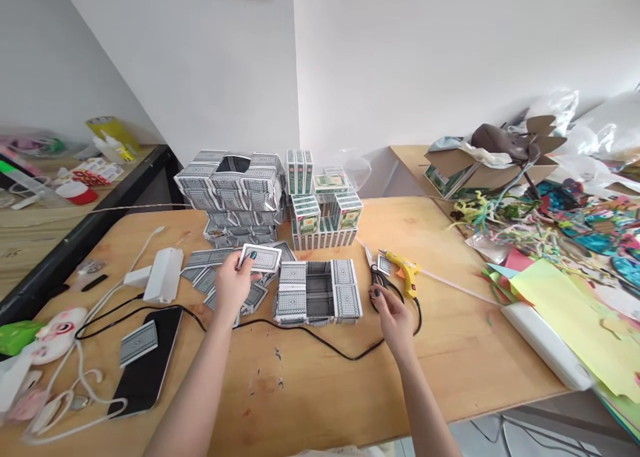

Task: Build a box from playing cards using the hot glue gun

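Note:
My left hand (233, 285) pinches a playing card (266, 259) with a grey patterned back, held above loose cards (203, 279) spread on the table. My right hand (395, 318) has its fingers closed at the black handles of a pair of scissors (376, 278), whose blades point away from me. Between the hands sits a box-like piece built of cards (293, 302), with a hollow middle. A yellow glue gun (407, 273) lies just beyond my right hand, with a small card piece (384, 264) beside it.
Behind stand a stacked card structure (230, 193) and green-white card boxes (325, 233). A black cable (320, 340) crosses the wooden table (320, 397). On the left lie a phone (150, 370), a white adapter (164, 275) and cords. Coloured paper (565, 310) and a cardboard box (480, 170) are on the right.

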Action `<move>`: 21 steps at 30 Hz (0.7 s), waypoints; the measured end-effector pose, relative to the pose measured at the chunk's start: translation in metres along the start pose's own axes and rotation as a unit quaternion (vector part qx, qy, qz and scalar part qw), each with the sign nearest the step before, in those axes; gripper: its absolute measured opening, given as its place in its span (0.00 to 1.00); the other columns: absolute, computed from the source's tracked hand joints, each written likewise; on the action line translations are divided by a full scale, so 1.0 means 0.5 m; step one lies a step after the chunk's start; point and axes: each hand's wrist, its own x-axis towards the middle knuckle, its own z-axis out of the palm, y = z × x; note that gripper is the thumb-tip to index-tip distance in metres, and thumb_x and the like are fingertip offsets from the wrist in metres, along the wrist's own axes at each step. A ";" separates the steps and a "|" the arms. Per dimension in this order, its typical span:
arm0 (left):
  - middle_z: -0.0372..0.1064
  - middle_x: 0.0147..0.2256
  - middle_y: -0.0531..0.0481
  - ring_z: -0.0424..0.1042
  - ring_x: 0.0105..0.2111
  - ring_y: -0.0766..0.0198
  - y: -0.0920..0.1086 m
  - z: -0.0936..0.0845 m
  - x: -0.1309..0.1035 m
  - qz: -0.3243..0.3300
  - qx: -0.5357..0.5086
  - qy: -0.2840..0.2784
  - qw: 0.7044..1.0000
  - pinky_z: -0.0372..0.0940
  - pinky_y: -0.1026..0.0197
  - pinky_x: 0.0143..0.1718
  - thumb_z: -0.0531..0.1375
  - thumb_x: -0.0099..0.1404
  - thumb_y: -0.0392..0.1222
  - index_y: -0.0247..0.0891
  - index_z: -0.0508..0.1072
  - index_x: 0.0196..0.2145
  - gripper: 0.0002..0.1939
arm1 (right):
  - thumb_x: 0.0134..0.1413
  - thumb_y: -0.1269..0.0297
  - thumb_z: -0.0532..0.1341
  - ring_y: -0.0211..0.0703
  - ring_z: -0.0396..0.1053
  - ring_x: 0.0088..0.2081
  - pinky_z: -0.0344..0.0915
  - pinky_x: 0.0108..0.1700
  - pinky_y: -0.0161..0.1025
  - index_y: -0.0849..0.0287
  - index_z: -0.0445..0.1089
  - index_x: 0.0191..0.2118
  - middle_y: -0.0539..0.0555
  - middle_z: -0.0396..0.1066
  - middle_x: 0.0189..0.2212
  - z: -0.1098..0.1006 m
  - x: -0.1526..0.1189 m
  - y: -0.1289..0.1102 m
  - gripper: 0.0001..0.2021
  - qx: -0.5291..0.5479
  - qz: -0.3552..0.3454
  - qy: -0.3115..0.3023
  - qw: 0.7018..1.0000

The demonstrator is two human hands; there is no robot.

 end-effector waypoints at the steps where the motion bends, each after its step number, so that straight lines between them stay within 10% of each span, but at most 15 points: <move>1: 0.69 0.30 0.51 0.70 0.25 0.63 -0.007 -0.004 -0.009 -0.015 -0.024 0.000 1.000 0.68 0.61 0.24 0.55 0.55 0.48 0.38 0.66 0.34 0.12 | 0.50 0.49 0.56 0.51 0.71 0.42 0.68 0.43 0.46 0.60 0.70 0.46 0.59 0.73 0.42 0.012 -0.005 -0.011 0.23 0.041 -0.006 -0.050 0.998; 7: 0.69 0.32 0.50 0.72 0.30 0.61 -0.023 -0.039 -0.060 -0.117 -0.162 0.000 0.980 0.71 0.56 0.31 0.58 0.53 0.49 0.38 0.65 0.33 0.13 | 0.49 0.51 0.58 0.49 0.54 0.59 0.57 0.56 0.49 0.53 0.49 0.61 0.56 0.54 0.59 0.087 -0.015 -0.048 0.35 0.051 -0.027 -0.136 0.989; 13: 0.71 0.34 0.49 0.73 0.34 0.61 -0.020 -0.030 -0.140 -0.209 -0.243 -0.153 0.935 0.69 0.56 0.35 0.62 0.50 0.51 0.37 0.67 0.36 0.19 | 0.48 0.53 0.58 0.52 0.63 0.53 0.57 0.55 0.50 0.57 0.59 0.57 0.57 0.67 0.50 0.109 0.000 -0.046 0.29 -0.048 0.004 -0.094 0.994; 21: 0.70 0.40 0.47 0.69 0.40 0.60 0.018 0.007 -0.120 -0.118 -0.196 -0.157 0.961 0.66 0.62 0.37 0.59 0.53 0.54 0.37 0.69 0.41 0.22 | 0.52 0.54 0.53 0.49 0.63 0.53 0.60 0.52 0.45 0.61 0.63 0.53 0.58 0.66 0.51 0.119 0.045 -0.075 0.25 0.035 -0.011 -0.108 0.993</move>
